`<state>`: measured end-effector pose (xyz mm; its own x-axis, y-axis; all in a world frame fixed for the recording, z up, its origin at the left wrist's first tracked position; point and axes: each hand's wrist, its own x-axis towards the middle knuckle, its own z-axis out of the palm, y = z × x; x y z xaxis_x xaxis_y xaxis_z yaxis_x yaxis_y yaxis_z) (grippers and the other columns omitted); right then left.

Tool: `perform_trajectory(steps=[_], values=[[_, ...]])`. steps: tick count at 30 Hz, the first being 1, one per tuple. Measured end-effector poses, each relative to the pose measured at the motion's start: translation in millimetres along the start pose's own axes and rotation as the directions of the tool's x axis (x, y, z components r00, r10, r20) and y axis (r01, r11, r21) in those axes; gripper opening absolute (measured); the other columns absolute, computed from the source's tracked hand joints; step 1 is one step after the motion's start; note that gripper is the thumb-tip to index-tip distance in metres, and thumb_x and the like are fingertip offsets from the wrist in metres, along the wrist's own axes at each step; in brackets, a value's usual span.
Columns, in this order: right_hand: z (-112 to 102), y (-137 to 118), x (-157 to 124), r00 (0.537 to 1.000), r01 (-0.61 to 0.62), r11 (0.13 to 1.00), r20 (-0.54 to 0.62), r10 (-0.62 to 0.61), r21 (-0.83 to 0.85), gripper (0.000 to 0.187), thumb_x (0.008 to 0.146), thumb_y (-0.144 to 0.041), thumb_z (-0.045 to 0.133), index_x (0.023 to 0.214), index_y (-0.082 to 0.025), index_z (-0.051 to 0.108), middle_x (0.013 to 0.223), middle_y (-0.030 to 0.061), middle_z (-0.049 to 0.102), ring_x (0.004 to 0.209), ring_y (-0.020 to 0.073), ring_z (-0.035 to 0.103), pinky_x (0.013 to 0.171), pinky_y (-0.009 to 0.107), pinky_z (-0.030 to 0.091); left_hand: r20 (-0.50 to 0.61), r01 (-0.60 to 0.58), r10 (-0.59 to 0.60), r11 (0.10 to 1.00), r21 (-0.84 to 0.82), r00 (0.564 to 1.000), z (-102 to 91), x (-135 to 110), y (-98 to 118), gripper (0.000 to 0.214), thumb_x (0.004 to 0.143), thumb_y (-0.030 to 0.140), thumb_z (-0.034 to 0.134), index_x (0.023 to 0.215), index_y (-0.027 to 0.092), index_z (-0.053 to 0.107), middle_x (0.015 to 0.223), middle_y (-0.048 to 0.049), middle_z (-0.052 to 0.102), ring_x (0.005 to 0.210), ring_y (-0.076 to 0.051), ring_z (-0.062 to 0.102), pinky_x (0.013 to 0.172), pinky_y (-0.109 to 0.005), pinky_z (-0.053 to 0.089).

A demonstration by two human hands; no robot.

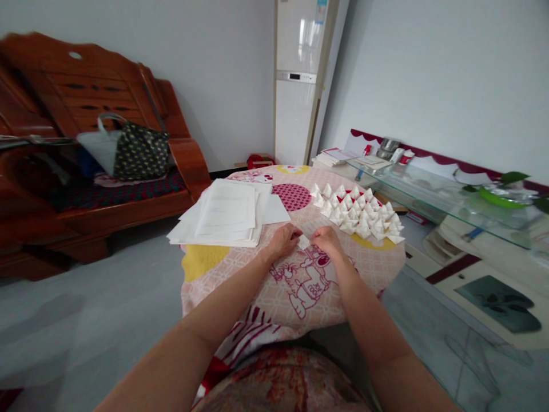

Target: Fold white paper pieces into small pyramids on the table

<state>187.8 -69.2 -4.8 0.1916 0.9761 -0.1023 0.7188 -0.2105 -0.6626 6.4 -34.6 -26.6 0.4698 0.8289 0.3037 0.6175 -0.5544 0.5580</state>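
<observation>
Between my two hands is a small folded piece of white paper (303, 242), just above or on the patterned tablecloth (274, 286). My left hand (285, 240) has its fingers closed at the paper's left edge. On the other side, my right hand (326, 239) is closed, its fingertips pinched at the right edge. Beyond the right hand stand several white folded paper shapes (362, 212) in rows, pointed at the top. A stack of white paper sheets (227, 209) lies to the left of my hands.
Along the right, a glass-topped cabinet (446, 203) holds papers, metal tins and a green dish (508, 195) with leaves. A wooden bench (107, 109) with a dotted bag (143, 151) stands at left. Behind the table is a tall white cabinet-like appliance (295, 114).
</observation>
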Motion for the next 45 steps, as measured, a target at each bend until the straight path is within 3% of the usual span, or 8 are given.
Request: perform_trajectory(steps=[6, 11, 17, 20, 23, 30, 38, 45], values=[[2.7, 5.7, -1.8, 0.999, 0.032, 0.981, -0.031, -0.026, 0.193, 0.015, 0.069, -0.005, 0.069, 0.062, -0.017, 0.065, 0.044, -0.0037, 0.055, 0.04, 0.0092, 0.05, 0.042, 0.019, 0.033, 0.044, 0.084, -0.084, 0.996, -0.017, 0.996, -3.7, 2.9, 10.3, 0.025, 0.074, 0.008, 0.065, 0.098, 0.015, 0.071, 0.093, -0.0057, 0.072, 0.083, -0.019, 0.065, 0.081, -0.031, 0.053], [-4.9, 7.7, -9.0, 0.99, 0.106, 0.935, 0.055, -0.132, 0.34, 0.005, 0.075, -0.019, 0.073, 0.072, -0.016, 0.069, 0.053, -0.0021, 0.061, 0.042, 0.0081, 0.05, 0.041, 0.018, 0.036, -0.009, 0.045, -0.05, 0.96, -0.275, 0.999, -6.3, 0.0, 7.5, 0.023, 0.072, 0.008, 0.066, 0.093, 0.016, 0.068, 0.08, 0.0, 0.067, 0.074, -0.015, 0.061, 0.073, -0.027, 0.049], [-10.4, 9.7, -12.6, 0.956, 0.149, 0.884, 0.165, -0.244, 0.443, 0.028, 0.079, -0.037, 0.071, 0.06, -0.018, 0.061, 0.05, -0.0017, 0.057, 0.042, 0.0075, 0.045, 0.041, 0.018, 0.032, 0.08, 0.115, -0.083, 0.665, -0.738, 0.993, -5.2, -0.2, 5.9, 0.021, 0.07, 0.017, 0.072, 0.089, 0.012, 0.067, 0.074, 0.0001, 0.066, 0.065, -0.011, 0.057, 0.06, -0.021, 0.043], [-11.1, 6.4, -16.2, 0.949, 0.134, 0.834, 0.174, -0.264, 0.536, 0.031, 0.075, -0.04, 0.069, 0.057, -0.018, 0.057, 0.047, -0.0027, 0.052, 0.041, 0.0074, 0.041, 0.041, 0.02, 0.031, 0.125, 0.171, -0.122, 0.522, -0.835, 0.985, -6.9, -2.3, 8.2, 0.025, 0.075, 0.03, 0.074, 0.09, 0.011, 0.071, 0.069, -0.0001, 0.065, 0.058, -0.009, 0.052, 0.054, -0.02, 0.039], [-12.2, 2.9, -19.9, 0.957, 0.09, 0.806, 0.175, -0.233, 0.585, 0.029, 0.07, -0.041, 0.069, 0.056, -0.019, 0.057, 0.045, -0.0034, 0.049, 0.04, 0.0078, 0.038, 0.04, 0.021, 0.028, 0.199, 0.237, -0.132, 0.455, -0.859, 0.971, -10.9, -4.9, 9.4, 0.028, 0.076, 0.038, 0.075, 0.084, 0.011, 0.072, 0.061, 0.0007, 0.063, 0.052, -0.008, 0.05, 0.051, -0.02, 0.039], [-14.0, 2.4, -22.3, 0.957, 0.06, 0.763, 0.18, -0.226, 0.643, 0.029, 0.064, -0.044, 0.071, 0.059, -0.019, 0.057, 0.046, -0.0038, 0.05, 0.039, 0.0077, 0.039, 0.04, 0.021, 0.026, 0.294, 0.322, -0.13, 0.398, -0.859, 0.947, -18.5, -7.5, 6.8, 0.028, 0.069, 0.028, 0.081, 0.09, 0.011, 0.073, 0.065, -0.0013, 0.068, 0.053, -0.009, 0.057, 0.054, -0.02, 0.044], [-10.2, -1.5, -21.5, 0.971, -0.017, 0.736, 0.188, -0.15, 0.676, 0.022, 0.061, -0.039, 0.068, 0.06, -0.02, 0.058, 0.042, -0.0049, 0.049, 0.037, 0.0083, 0.037, 0.04, 0.022, 0.026, 0.256, 0.28, -0.116, 0.416, -0.865, 0.96, -17.3, -7.8, 7.0, 0.036, 0.072, 0.024, 0.079, 0.104, 0.012, 0.068, 0.059, 0.0031, 0.065, 0.049, -0.009, 0.057, 0.054, -0.02, 0.046], [-7.5, -0.4, -20.4, 0.97, 0.031, 0.778, 0.168, -0.174, 0.627, 0.025, 0.068, -0.041, 0.065, 0.057, -0.021, 0.053, 0.042, -0.0052, 0.046, 0.037, 0.0091, 0.035, 0.039, 0.024, 0.024, 0.223, 0.268, -0.152, 0.428, -0.863, 0.963, -19.3, -10.1, 11.4, 0.03, 0.073, 0.029, 0.078, 0.096, 0.014, 0.067, 0.07, 0.001, 0.067, 0.058, -0.01, 0.063, 0.057, -0.021, 0.051]])
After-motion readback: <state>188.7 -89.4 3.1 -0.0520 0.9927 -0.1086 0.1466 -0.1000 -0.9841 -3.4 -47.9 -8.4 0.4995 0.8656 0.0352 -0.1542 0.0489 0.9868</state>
